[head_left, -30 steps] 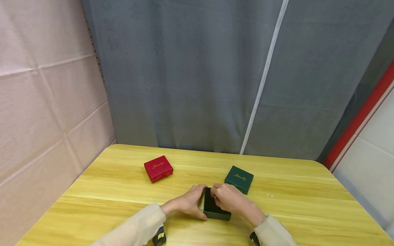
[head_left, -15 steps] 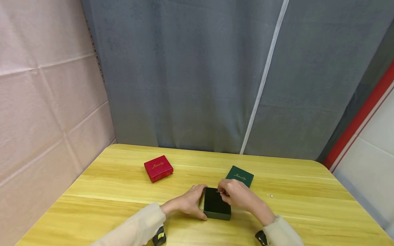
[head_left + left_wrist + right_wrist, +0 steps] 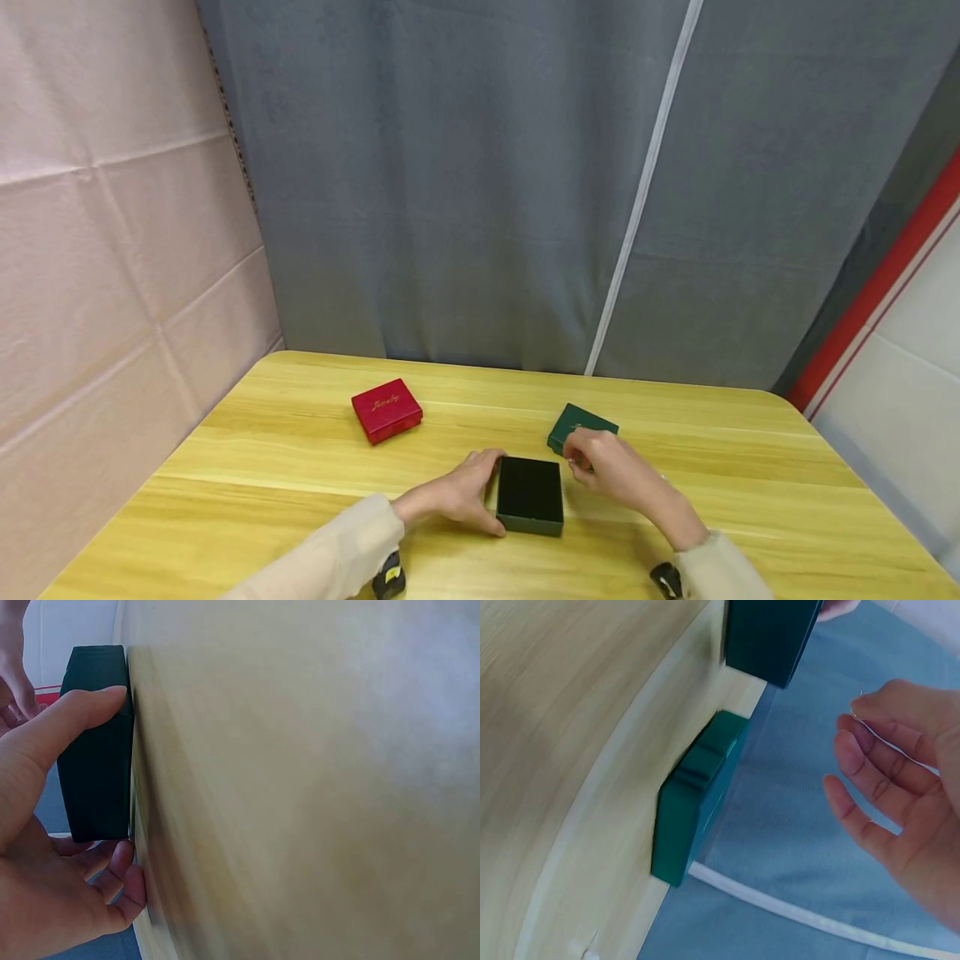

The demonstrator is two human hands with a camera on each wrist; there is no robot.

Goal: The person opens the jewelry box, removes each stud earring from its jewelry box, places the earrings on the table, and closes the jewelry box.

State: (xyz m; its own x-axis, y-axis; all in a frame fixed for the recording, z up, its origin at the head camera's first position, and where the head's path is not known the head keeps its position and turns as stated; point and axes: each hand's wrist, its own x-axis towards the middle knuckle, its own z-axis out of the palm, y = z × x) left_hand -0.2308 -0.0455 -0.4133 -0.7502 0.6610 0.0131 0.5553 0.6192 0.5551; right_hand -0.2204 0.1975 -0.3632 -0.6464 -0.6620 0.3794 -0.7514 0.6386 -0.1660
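Note:
My left hand [image 3: 461, 493] grips the left side of a dark green jewelry box [image 3: 531, 527] with its black inside facing up. In the left wrist view, the thumb lies along one wall of that box [image 3: 97, 772] and the fingers curl at its end. Right of the box, my right hand [image 3: 617, 475] is raised over the table, overlapping a green box lid [image 3: 572, 416] lettered "Jewelry". Its thumb and forefinger pinch a thin metal earring [image 3: 856, 712], small and mostly covered by the fingertips. A pearl earring [image 3: 590, 952] lies on the table, nearly hidden behind the right wrist in the head view.
A red jewelry box [image 3: 386, 410], closed, sits at the back left of the wooden table [image 3: 300, 467]. Behind the table's far edge hangs a grey curtain [image 3: 450, 208]. A pale wall covering [image 3: 112, 250] borders the left side.
From inside the green box, my right hand has lifted out and moved right with the thin earring, now in front of the green lid. The left hand stays on the box.

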